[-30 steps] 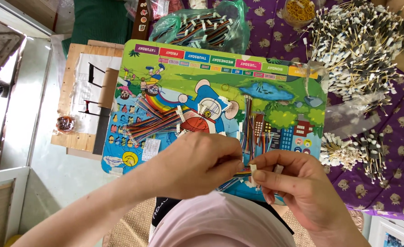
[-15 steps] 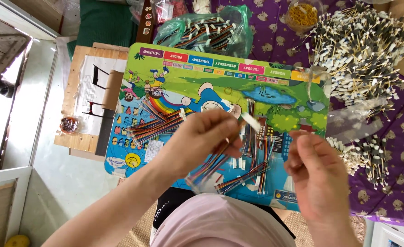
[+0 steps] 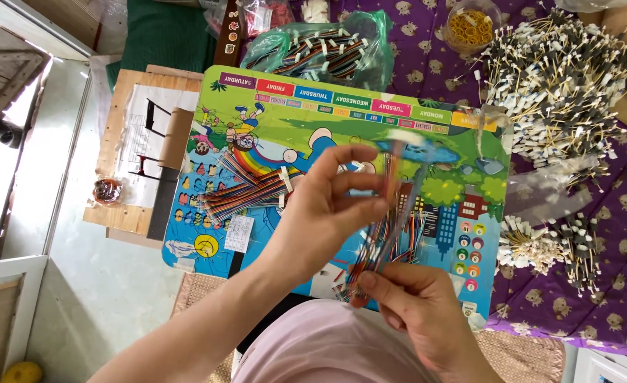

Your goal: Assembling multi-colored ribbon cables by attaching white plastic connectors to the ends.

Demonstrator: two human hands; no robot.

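The left hand [image 3: 328, 206] is raised over the middle of the board [image 3: 271, 120], forearm running up from the lower left, wrist bent, fingers curled with thumb and forefinger pinched on the upper part of a wire bundle [image 3: 391, 220]. The right hand [image 3: 416, 312] sits lower, near the body, palm turned inward, its thumb and fingers closed on the bundle's lower end — so the wires run upright between the two hands, blurred near the top.

The bundle hangs above the board's right half, over the printed buildings. A second bunch of wires [image 3: 246, 191] lies flat on the board just left of the left hand.

The board's right edge meets a purple cloth [image 3: 611, 213], crowded with heaps of sticks [image 3: 562, 78] — little free room there. A green bag [image 3: 320, 46] of more wires sits past the far edge. Left of the board stands a wooden stand [image 3: 125, 149], then bare floor [image 3: 101, 284].
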